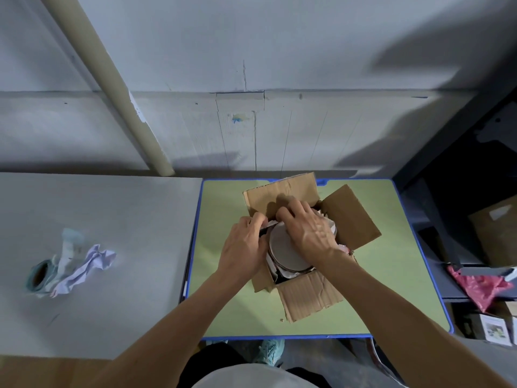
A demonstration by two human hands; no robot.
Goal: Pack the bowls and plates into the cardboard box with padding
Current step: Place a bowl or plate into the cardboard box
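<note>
1. Green table with blue rim [229, 303] is seen under both hands.
2. Open brown cardboard box [310, 292] is set on it, flaps splayed outward round the hands.
3. Round grey plate [282, 249] is lying in the box on white paper padding [272, 266], just below the right hand.
4. Right hand [307, 229] is laid over the plate's far edge, fingers curled; grip cannot be told.
5. Left hand [246, 242] is pinched on a paper edge at the box's left wall.
6. Crumpled white paper [86, 266] and a tape roll [37, 275] are left well to the left of both hands.

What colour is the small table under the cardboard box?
Light green with a blue edge, seen in the head view: table.
</note>
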